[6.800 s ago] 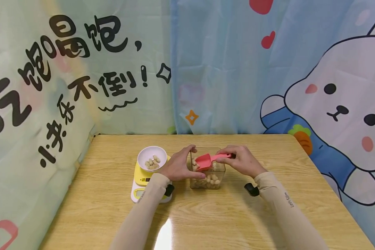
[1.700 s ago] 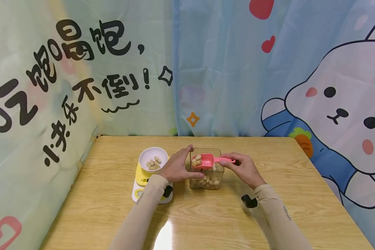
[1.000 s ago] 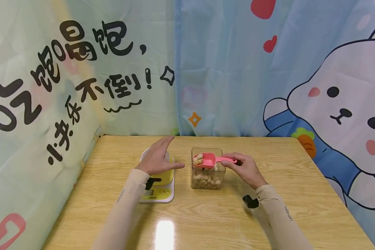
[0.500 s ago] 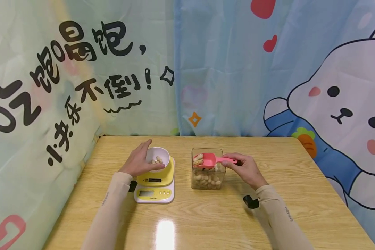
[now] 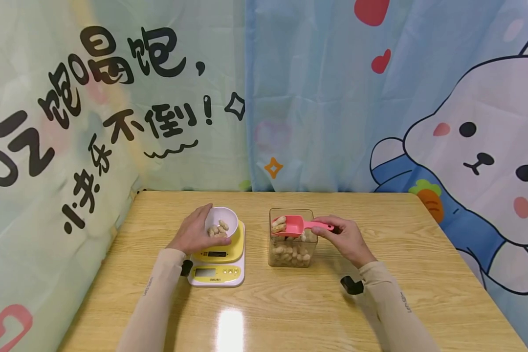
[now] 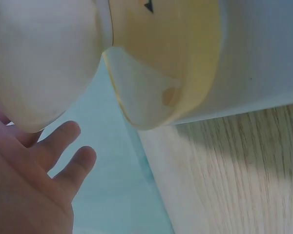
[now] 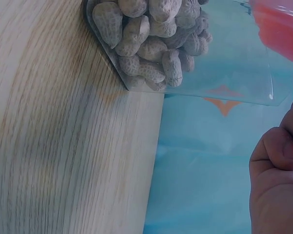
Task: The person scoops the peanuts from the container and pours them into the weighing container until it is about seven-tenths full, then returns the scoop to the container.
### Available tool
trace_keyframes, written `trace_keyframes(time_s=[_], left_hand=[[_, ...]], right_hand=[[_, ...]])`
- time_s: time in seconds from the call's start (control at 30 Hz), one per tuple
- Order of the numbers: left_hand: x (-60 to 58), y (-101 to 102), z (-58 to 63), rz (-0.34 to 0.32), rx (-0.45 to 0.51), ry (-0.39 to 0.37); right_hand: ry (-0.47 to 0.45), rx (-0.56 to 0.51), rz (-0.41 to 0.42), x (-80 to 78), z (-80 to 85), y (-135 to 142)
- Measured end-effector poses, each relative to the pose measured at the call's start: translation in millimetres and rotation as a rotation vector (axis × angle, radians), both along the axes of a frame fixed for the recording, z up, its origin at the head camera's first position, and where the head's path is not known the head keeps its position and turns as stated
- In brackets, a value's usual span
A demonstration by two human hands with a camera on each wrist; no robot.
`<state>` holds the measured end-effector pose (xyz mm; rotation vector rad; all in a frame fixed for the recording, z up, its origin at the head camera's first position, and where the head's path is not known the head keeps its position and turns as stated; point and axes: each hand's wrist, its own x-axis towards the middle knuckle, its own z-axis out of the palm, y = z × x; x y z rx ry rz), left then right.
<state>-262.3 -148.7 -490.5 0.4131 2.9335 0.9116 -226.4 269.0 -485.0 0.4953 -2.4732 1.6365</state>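
A white bowl (image 5: 222,220) with several peanuts (image 5: 218,229) in it sits on the yellow-and-white kitchen scale (image 5: 220,270). My left hand (image 5: 192,231) grips the bowl from its left side, thumb across the front and fingers behind; the left wrist view shows the fingers (image 6: 68,134) by the bowl's underside. To the right stands a clear square container (image 5: 291,261), partly filled with peanuts (image 7: 149,41). My right hand (image 5: 345,235) pinches the handle of a pink scoop (image 5: 295,225), held level at the container's mouth with a few peanuts in its left end.
Everything stands on a wooden table (image 5: 290,308). A gap separates the scale from the container. Behind the table hangs a printed curtain (image 5: 317,146) with a cartoon rabbit and lettering. A black wrist camera (image 5: 352,285) hangs below the right wrist.
My left hand has left the container's side and moved left to the bowl on the scale. The scoop, earlier down among the peanuts, now carries a few; the right hand has lately stayed still.
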Motion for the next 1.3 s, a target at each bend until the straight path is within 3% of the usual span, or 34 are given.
trace_keyframes(time_s=[0.27,0.7,0.93,1.3], left_hand=[[4.0,0.1,-2.3,0.009,-0.007,0.021],[0.9,-1.8,-11.4,0.021,0.078,0.036],[0.5,-1.2,-8.8,0.021,0.081,0.034],[1.9,-1.8,-5.0,0.026,0.086,0.022]], right_hand=[[-0.003,0.004,-0.009,1.0,-0.8,-0.8],[0.012,-0.025,-0.015,2.1,-0.7,-0.9],[0.014,0.019,-0.060,20.1,32.6,-13.5],[0.010,-0.009,-0.060,18.1,48.6,-20.6]])
